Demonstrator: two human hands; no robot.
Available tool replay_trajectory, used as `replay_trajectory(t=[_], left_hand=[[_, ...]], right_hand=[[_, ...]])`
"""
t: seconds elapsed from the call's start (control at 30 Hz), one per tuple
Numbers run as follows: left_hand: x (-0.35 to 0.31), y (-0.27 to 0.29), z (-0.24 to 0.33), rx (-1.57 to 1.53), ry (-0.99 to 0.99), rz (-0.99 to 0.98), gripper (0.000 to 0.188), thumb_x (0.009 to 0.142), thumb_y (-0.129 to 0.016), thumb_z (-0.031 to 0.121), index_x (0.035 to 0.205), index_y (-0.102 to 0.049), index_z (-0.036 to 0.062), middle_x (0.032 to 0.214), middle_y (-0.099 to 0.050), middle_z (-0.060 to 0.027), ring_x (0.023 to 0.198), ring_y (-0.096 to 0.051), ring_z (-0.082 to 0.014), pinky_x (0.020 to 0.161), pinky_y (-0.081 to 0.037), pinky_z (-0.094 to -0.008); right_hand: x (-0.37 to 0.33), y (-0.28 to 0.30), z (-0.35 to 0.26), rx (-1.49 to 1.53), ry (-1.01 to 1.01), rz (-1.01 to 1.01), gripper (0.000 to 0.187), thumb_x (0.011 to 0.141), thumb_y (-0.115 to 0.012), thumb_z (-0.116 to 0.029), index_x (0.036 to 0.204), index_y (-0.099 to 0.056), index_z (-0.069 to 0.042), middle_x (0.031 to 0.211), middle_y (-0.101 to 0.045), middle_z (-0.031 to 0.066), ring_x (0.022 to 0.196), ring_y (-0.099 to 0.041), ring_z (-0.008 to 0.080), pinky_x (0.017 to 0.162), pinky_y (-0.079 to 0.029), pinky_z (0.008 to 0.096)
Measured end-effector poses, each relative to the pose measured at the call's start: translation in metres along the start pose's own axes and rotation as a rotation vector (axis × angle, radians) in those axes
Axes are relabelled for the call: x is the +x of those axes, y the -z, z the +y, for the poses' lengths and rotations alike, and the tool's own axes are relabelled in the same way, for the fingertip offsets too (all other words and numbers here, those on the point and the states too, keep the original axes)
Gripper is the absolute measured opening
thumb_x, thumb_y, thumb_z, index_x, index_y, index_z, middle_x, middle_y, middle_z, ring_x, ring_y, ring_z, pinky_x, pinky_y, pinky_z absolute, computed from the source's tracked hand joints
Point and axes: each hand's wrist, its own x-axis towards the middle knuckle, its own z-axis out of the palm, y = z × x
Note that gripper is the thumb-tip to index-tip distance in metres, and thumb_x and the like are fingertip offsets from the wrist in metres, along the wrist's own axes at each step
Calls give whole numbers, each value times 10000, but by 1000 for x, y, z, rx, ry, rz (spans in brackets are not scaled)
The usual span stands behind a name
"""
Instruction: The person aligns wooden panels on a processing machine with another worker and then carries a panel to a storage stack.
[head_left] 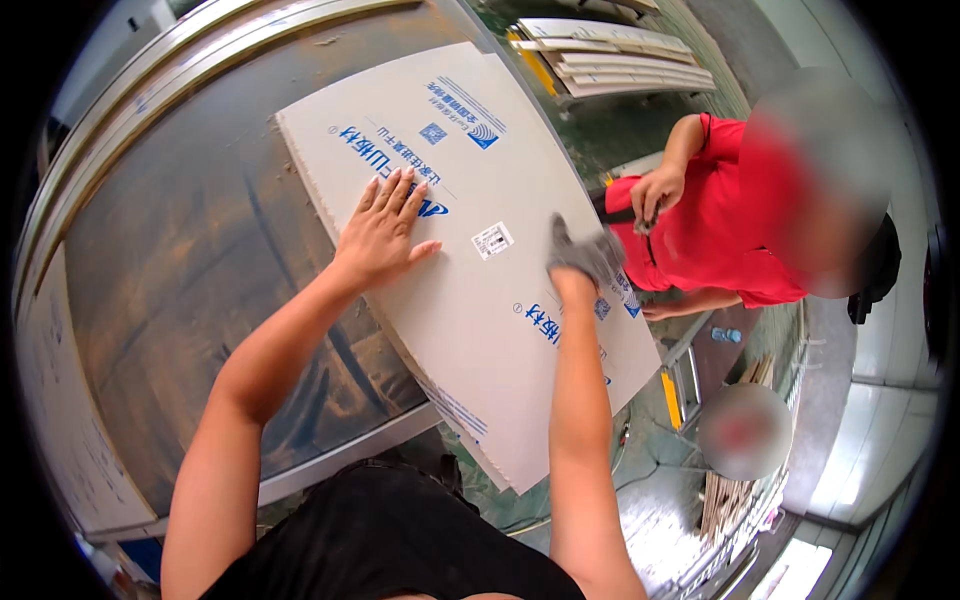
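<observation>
A large white panel with blue printing lies aslant over the table, its near corner sticking out past the table's front edge. My bare left hand rests palm down on it near the left edge, fingers stretched out and thumb apart. Farther right, my right hand wears a grey glove and presses on the panel near its right edge. Its thumb is spread away from the other fingers, which are partly blurred against the rim. Between the hands sits a small white label. Neither hand appears to hold anything.
A dusty grey tabletop spreads left, bordered by pale rails. Close by on the right stands a person in a red shirt, a small dark object in one hand. More panels are stacked behind; a blue bottle lies beyond.
</observation>
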Motion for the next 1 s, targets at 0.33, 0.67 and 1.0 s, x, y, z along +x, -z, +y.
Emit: replay_trajectory(t=[0.33, 0.67, 1.0], left_hand=[[-1, -1, -15, -275, 5, -15, 879, 956, -494, 603, 1571, -281, 12, 1657, -203, -209, 1562, -126, -303, 1264, -25, -465], [-7, 7, -21, -296, -29, 75, 781, 965, -506, 548, 1515, -386, 6, 1603, -345, -176, 1519, -258, -283, 1257, -108, -476], [-2, -25, -20, -478, -87, 343, 583, 931, -551, 402, 1389, -546, 41, 1474, -498, -118, 1433, -366, -253, 1240, -174, -455]], right_hand=[[166, -63, -326, 90, 422, -111, 1126, 848, -344, -863, 1539, -301, 24, 1601, -315, 235, 1505, -258, 369, 1226, -169, 463], [62, -46, -414, 155, 1059, -166, 1107, 859, -463, -807, 1558, -277, 32, 1633, -220, 261, 1541, -139, 376, 1261, -78, 432], [-59, 14, -467, 460, 1513, -545, 1101, 876, -351, -857, 1567, -280, -3, 1631, -264, 217, 1535, -195, 343, 1251, -171, 394]])
